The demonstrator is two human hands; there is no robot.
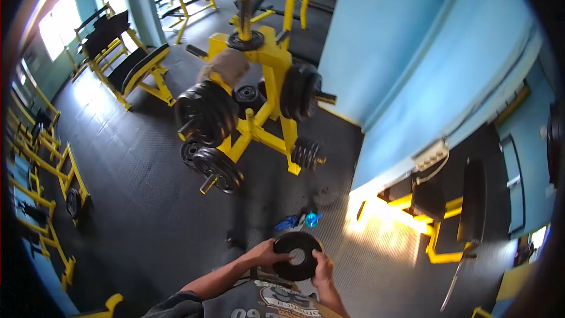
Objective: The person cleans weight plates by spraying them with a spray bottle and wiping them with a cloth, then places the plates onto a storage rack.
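A round black weight plate (297,239) with a wide centre hole is held up in front of my chest. My left hand (266,255) grips its left side, the thumb reaching to the edge of the hole. On the right edge, my right hand (321,266) is closed around the rim. Ahead stands a yellow weight-plate rack (259,132). Several large black plates (206,113) hang on its left peg, more plates (300,92) on its right peg, and smaller plates (306,153) on the lower right one.
A blue bottle (312,219) and a dark blue item (286,222) lie on the black floor before me. A padded bench machine (138,70) stands at the left, another padded seat (429,200) at the right. A blue wall (406,53) rises right of the rack.
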